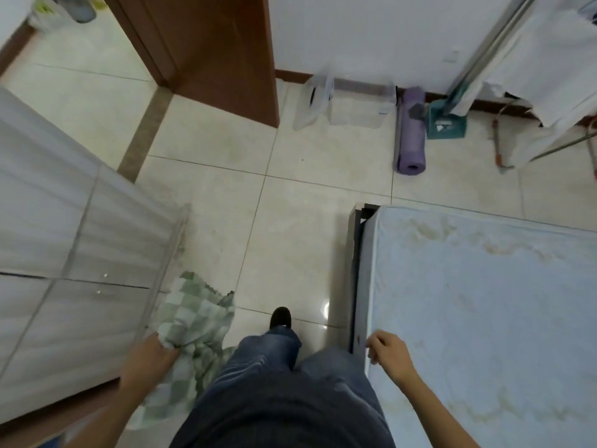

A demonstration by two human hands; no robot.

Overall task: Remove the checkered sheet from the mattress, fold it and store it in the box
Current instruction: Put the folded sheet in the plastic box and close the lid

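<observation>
We see the left hand (151,354) gripping the bunched checkered sheet (193,321) at our side; the right hand (389,350) hangs loosely curled over the bare mattress (484,302). The clear box (358,101), seemingly open, stands by the wall.

No legible text anywhere. Small blue mark (382,113) on the clear plastic storage box (355,108), far ahead and right of the left hand's (151,354) grip on the green checkered sheet (193,318): too blurred. White emblem (444,126) on the teal flat object (452,133), further right: unreadable.
</observation>
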